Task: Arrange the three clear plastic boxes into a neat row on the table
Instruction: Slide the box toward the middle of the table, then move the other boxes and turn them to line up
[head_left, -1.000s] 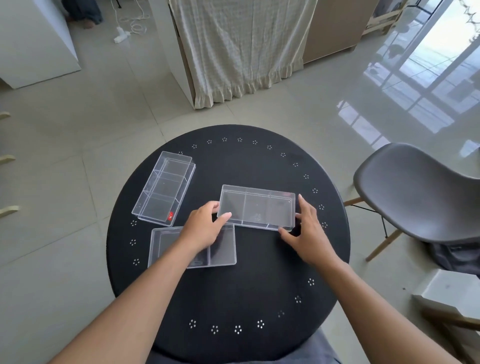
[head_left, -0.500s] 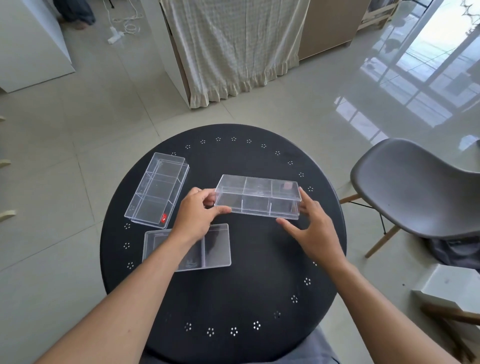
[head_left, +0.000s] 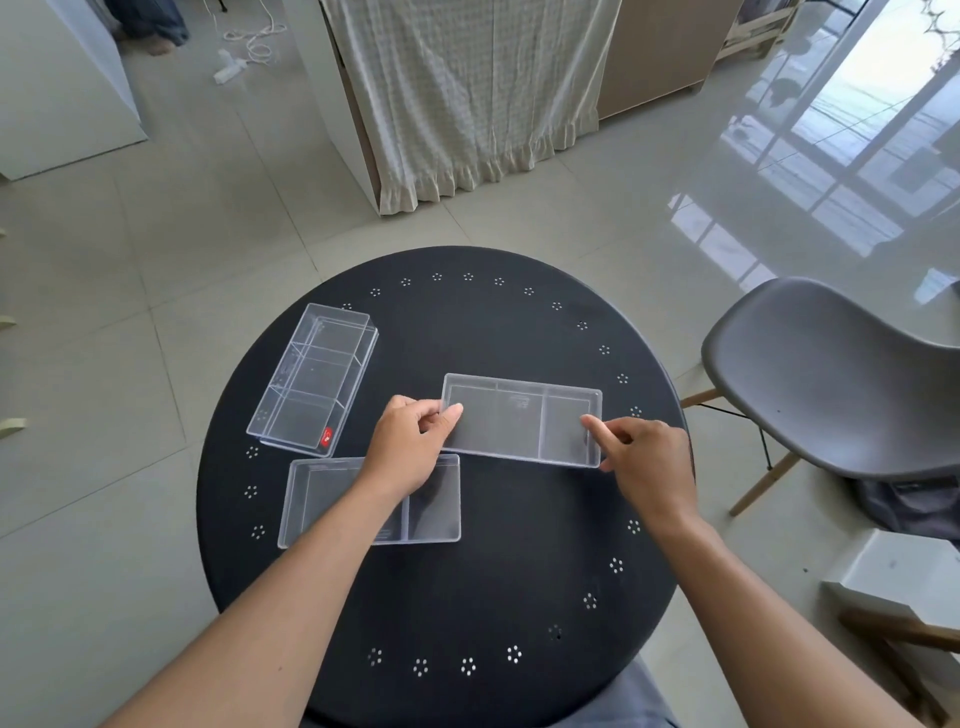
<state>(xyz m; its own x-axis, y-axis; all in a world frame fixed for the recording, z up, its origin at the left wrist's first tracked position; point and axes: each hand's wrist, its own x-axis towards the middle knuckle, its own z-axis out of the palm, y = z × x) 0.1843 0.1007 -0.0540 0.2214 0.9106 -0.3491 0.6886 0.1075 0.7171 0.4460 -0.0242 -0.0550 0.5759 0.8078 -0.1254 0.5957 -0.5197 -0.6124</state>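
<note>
two hands (head_left: 410, 447) (head_left: 644, 457) on one box (head_left: 519, 421)

Two bare forearms, both hands on one clear plastic box

Left hand (head_left: 410, 449): forearm enters from lower left, thumb and fingers pinching the left short end of the clear plastic box (head_left: 521, 419). Right hand (head_left: 641, 457): forearm enters from lower right, wrist bent inward, index finger extended onto the box's right end, thumb at its near corner, remaining fingers curled.
</note>
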